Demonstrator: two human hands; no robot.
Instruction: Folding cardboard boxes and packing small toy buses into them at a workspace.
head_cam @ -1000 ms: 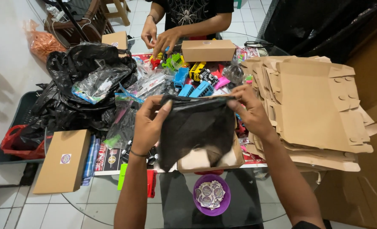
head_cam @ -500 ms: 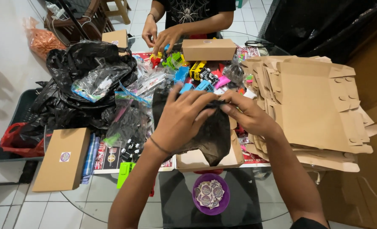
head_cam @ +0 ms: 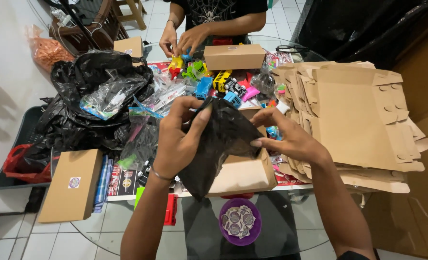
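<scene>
Black plastic bag [head_cam: 218, 144]: held up over the open cardboard box [head_cam: 245, 175], long axis slanting from upper right down to lower left, tail hanging past the box's front edge. Left hand [head_cam: 178, 137]: fingers pressed together on the bag's upper left edge. Right hand [head_cam: 291, 137]: fingertips pinching its right edge, nearer the box. Purple bowl [head_cam: 238, 224] of stickers just below.

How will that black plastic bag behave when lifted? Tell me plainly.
Likely floppy: the black plastic bag hangs in folds from the left hand and sags to a point. Probably light, since a few fingers hold it up. Its glossy film may slip.
</scene>
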